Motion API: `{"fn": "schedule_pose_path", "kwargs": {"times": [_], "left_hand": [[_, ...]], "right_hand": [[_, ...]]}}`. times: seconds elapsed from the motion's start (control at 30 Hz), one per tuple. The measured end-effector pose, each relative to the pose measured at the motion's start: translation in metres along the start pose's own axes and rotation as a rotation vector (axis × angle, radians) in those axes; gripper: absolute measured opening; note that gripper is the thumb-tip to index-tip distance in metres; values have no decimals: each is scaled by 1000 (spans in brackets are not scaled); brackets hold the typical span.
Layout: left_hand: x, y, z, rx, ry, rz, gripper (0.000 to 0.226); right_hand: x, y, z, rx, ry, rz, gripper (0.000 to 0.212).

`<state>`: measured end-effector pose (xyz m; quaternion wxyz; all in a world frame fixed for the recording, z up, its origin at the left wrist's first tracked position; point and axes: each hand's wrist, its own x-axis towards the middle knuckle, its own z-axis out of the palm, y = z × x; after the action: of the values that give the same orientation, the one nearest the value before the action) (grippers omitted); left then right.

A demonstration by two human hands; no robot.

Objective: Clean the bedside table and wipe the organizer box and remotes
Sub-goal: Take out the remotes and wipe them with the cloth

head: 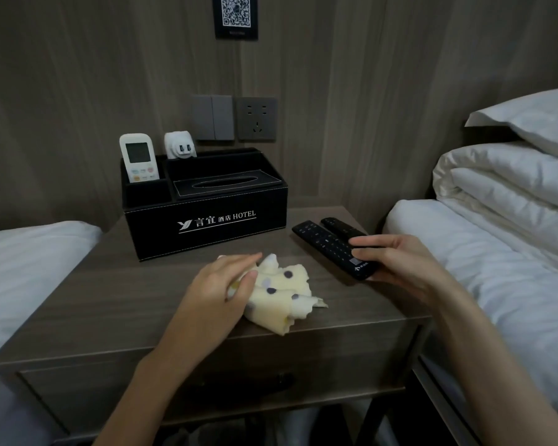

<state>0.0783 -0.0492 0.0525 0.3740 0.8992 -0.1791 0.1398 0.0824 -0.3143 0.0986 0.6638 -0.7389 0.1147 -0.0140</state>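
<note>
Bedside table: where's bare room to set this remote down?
Biggest free patch: front-left, between organizer box, cloth and the table's left edge. A smaller one lies behind the remotes, right of the box. Crowded: front centre under the left hand, right side round the right hand.

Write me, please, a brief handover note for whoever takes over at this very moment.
Left hand rests flat on the dotted cloth, on the front of the bedside table.
Right hand grips the near end of one black remote; the second black remote lies beside it.
White remote stands in the organizer box at the back.
Done: nothing I can confirm wiped.
Left: likely wipe the held remote, the others, the box, the tabletop.
</note>
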Motion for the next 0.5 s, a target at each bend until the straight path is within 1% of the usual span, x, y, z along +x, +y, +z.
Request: {"fn": "schedule_pose_path", "kwargs": {"times": [0.3, 0.37, 0.5], "left_hand": [[-1, -4, 2, 24, 4, 30, 34], [-2, -6, 3, 26, 9, 36, 34], [-2, -8, 4, 40, 9, 43, 34]], "right_hand": [[19, 19, 6, -189, 100, -65, 19], [21, 23, 6, -297, 134, -137, 20], [17, 25, 10, -645, 221, -313, 18]]}}
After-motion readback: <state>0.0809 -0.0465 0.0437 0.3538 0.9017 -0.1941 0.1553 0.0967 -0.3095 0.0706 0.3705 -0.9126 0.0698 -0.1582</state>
